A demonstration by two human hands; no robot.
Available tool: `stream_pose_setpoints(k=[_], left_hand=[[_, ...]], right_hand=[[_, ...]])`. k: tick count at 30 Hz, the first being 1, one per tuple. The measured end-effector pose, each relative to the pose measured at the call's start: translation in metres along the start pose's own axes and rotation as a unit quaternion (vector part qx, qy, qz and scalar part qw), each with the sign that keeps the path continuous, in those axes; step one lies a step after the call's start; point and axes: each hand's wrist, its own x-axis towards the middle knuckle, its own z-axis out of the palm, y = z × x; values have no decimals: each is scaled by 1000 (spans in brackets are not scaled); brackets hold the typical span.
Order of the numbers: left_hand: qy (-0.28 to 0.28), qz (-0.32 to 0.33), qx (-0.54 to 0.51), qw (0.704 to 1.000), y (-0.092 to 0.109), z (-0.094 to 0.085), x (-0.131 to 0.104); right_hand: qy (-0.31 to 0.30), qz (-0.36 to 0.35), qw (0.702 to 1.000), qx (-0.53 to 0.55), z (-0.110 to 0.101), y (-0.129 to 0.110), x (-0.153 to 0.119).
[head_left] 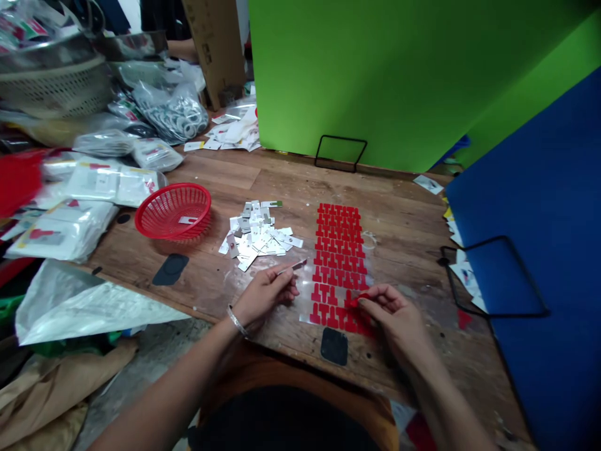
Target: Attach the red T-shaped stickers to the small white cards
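A clear sheet with rows of red T-shaped stickers lies on the wooden table, with a gap in one of its lower rows. My left hand, a bracelet on its wrist, pinches a small thin card just left of the sheet. At the sheet's lower right, my right hand holds a red sticker between thumb and fingers. Beyond my left hand is a loose pile of small white and grey cards. A red plastic basket with a card inside stands left of the pile.
Packed plastic bags and a large white basket crowd the left side. A green panel closes the back, a blue panel the right. Black wire frames stand by both. A person's arm shows at the upper left.
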Motion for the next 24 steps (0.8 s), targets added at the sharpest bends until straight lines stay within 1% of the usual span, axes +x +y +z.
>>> stream_pose_setpoints(k=[2, 4, 6, 9, 11, 14, 17, 20, 24], left_hand=[[2, -38, -65, 997, -5, 9, -1], [12, -65, -113, 991, -10, 18, -2], [20, -87, -124, 988, -14, 25, -2], [19, -103, -96, 990, -21, 35, -2], [28, -97, -72, 992, -25, 40, -2], [37, -69, -41, 996, -32, 47, -3], [29, -46, -17, 998, -35, 52, -3], [22, -45, -7, 999, -37, 54, -3], [9, -56, -15, 998, -38, 54, -3]], right_hand=[[4, -2, 1000, 5, 1, 1, -1], [8, -8, 1000, 13, 6, 1, -4], [9, -15, 1000, 25, 13, 0, -7], [12, -25, 999, 40, 24, -3, -11], [19, -41, 998, 44, 31, -6, -14], [33, -66, 996, 43, 40, -11, -18], [28, -56, 997, 47, 47, -14, -22], [13, -36, 998, 52, 50, -13, -25], [9, -46, 998, 28, 50, -7, -27]])
